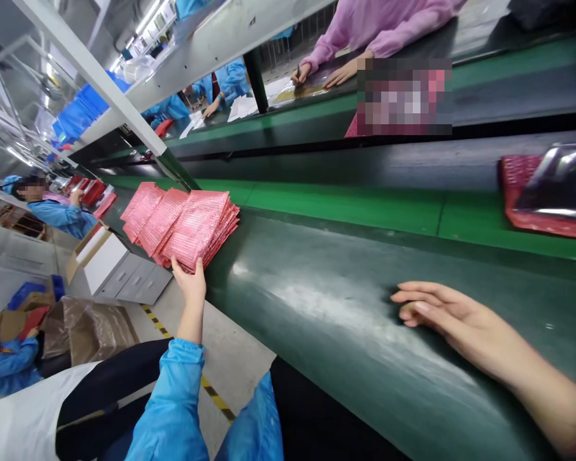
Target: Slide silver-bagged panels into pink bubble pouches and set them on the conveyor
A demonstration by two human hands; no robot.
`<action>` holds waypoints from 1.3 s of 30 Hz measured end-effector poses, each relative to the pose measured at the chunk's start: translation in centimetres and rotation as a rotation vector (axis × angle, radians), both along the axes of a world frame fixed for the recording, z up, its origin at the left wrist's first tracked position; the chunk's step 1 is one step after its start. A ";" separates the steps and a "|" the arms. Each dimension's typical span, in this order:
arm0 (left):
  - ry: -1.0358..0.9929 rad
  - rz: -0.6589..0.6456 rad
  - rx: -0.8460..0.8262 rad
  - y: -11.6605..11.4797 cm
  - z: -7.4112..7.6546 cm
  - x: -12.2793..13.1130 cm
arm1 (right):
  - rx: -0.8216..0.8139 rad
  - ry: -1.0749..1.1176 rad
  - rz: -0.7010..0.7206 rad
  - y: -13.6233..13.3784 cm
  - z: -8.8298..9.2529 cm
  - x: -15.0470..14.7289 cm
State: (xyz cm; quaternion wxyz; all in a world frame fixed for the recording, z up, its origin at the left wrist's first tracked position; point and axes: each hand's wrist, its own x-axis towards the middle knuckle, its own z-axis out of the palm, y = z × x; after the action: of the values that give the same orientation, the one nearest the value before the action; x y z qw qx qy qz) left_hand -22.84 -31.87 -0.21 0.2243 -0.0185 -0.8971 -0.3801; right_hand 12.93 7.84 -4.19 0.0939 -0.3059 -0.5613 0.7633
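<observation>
Pink bubble bags (196, 224) lie in overlapping stacks on the left part of the dark green bench (317, 301). My left hand (189, 275) is at the near edge of the closest stack, thumb on one side and fingers on the other, gripping it. Some of its fingertips are hidden by the bags. Over the bench on the right, my right hand (446, 317) holds nothing. Its fingers are loosely bent and a little apart, well away from the bags.
A bright green conveyor belt (365, 208) runs behind the bench. At the far right it carries a pink bubble bag (513, 186) with a dark, shiny plastic-wrapped item (564, 182). Across the line, a person in pink sleeves (333, 48) writes. Grey drawers (134, 275) stand at left.
</observation>
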 end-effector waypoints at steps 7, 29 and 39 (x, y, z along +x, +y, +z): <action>-0.038 -0.122 -0.054 -0.6 3.1 -3.6 | 0.099 0.047 0.131 -0.7 -0.6 0.2; 0.240 -0.015 0.176 0.7 1.8 2.5 | 0.317 0.106 0.188 -1.4 -2.6 0.8; 0.026 -1.013 0.078 22.3 -2.8 12.6 | 0.791 -0.291 -0.536 14.7 2.1 1.8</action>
State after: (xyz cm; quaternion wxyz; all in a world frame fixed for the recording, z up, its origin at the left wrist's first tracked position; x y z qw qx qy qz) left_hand -10.21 -9.59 -3.01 0.0234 -0.4476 -0.7579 -0.4740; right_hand 14.77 22.50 -2.11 0.3161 -0.4837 -0.7168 0.3903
